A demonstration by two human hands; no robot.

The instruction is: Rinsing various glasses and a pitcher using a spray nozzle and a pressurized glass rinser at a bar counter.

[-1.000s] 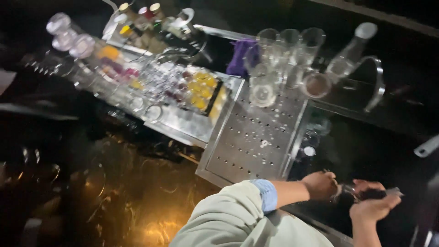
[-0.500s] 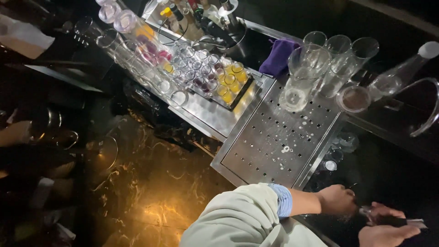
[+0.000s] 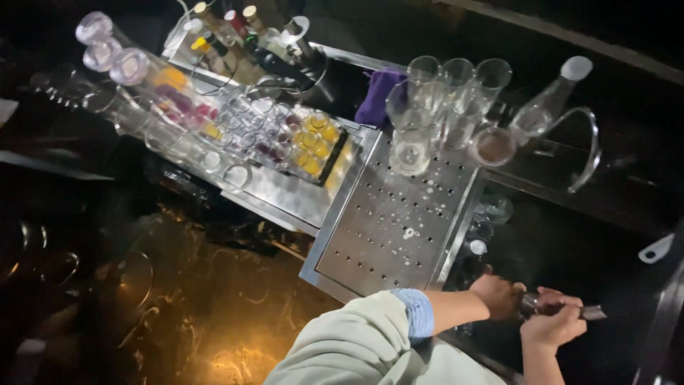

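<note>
head view: your left hand [image 3: 499, 296] and right hand [image 3: 552, 328] both curl fingers around a small metal tool [image 3: 563, 308], beside perforated drain tray [image 3: 399, 228].

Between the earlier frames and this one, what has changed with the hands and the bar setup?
Little beyond the view shifting. Both hands stay together at lower right: the left hand and right hand still grip a small dark metal object, too dim to identify. The perforated steel tray, clear glasses and garnish tray stayed put.
</note>
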